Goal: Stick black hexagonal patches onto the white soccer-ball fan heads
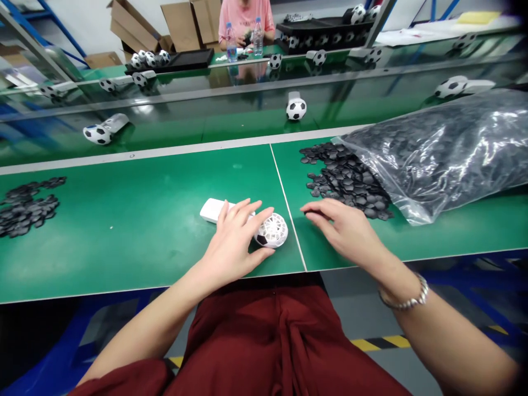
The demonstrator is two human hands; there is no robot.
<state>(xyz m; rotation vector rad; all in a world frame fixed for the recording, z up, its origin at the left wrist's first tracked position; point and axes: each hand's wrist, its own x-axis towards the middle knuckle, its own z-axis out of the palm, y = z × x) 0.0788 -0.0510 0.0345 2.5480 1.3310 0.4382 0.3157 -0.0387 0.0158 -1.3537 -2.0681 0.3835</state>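
My left hand (236, 240) curls round a white ball-shaped fan (272, 230) with a white handle (213, 209), lying on the green table (144, 203). One black patch shows on the ball's near-left side. My right hand (342, 226) rests flat on the table, fingers stretched toward the left, just short of a heap of black pentagon pieces (344, 179). Whether a piece lies under its fingertips is not visible.
A clear plastic bag (441, 148) of black pieces lies at the right. Another pile of black pieces (27, 206) is at the far left. Finished football fans (296, 107) ride on the conveyor beyond. A person in pink (245, 22) sits across.
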